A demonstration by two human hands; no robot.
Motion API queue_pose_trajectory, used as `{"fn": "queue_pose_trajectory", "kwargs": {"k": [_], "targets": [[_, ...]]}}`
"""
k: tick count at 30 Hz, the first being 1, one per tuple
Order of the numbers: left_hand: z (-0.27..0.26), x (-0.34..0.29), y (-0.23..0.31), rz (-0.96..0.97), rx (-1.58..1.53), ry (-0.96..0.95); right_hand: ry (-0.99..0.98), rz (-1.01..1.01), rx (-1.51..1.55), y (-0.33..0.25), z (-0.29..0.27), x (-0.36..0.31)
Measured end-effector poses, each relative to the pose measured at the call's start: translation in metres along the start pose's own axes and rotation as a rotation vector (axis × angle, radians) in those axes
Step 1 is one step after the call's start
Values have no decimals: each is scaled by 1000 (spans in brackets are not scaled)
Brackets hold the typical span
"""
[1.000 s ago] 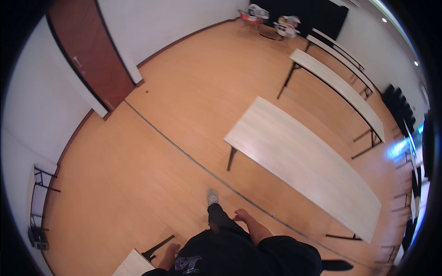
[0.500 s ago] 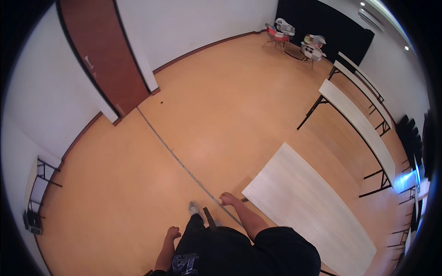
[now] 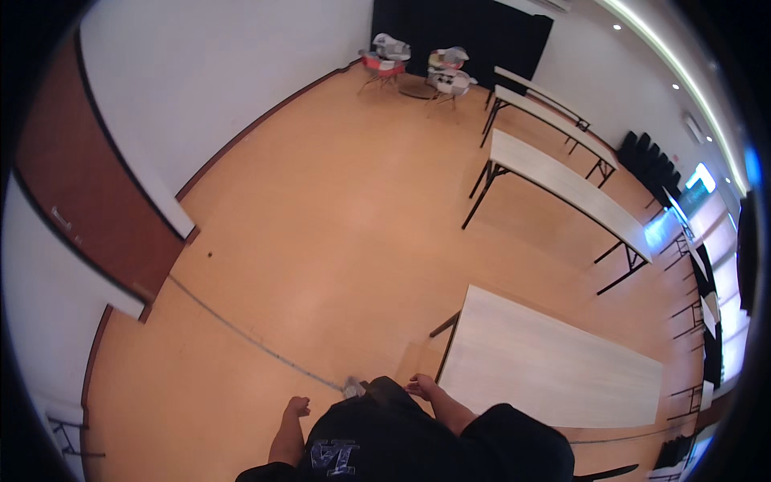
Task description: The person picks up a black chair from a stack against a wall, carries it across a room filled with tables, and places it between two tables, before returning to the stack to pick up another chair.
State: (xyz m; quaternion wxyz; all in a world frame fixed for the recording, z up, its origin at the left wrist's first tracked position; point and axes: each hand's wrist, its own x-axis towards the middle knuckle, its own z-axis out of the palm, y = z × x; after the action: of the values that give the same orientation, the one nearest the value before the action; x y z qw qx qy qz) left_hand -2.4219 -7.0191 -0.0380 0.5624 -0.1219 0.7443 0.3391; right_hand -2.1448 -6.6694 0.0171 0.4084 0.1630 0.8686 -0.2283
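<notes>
My left hand (image 3: 299, 406) hangs over the floor to the left of my body, its fingers curled in with nothing visible in them. On the other side, my right hand (image 3: 420, 386) is held low in front of me, fingers loosely stretched and empty. It is close to the near left corner of a pale wood-topped table (image 3: 546, 361) but seems apart from it. A light-coloured shoe (image 3: 352, 389) shows on the floor just ahead of my body.
Several long folding tables (image 3: 570, 181) with black legs stand ahead to the right. Patchwork chairs (image 3: 385, 60) are by a black panel (image 3: 458, 36) at the back. A brown door (image 3: 88, 169) is at left. Dark stacked chairs (image 3: 649, 165) line the right wall. A grey strip (image 3: 249, 337) crosses the floor.
My view has swung to the right, so the door has slid left and more of the right-hand windows shows. My right hand's fingers have loosened from a tighter curl.
</notes>
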Motion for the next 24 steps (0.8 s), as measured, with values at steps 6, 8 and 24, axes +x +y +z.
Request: {"fn": "queue_pose_trajectory", "kwargs": {"k": [6, 8, 24], "targets": [[-40, 31, 117, -2, -95, -13, 180, 124, 220, -4, -77, 49], [-67, 73, 125, 652, 426, -200, 332, -40, 100, -9, -95, 73], [-127, 165, 449, -83, 85, -68, 333, -62, 461, 194, -164, 151]]}}
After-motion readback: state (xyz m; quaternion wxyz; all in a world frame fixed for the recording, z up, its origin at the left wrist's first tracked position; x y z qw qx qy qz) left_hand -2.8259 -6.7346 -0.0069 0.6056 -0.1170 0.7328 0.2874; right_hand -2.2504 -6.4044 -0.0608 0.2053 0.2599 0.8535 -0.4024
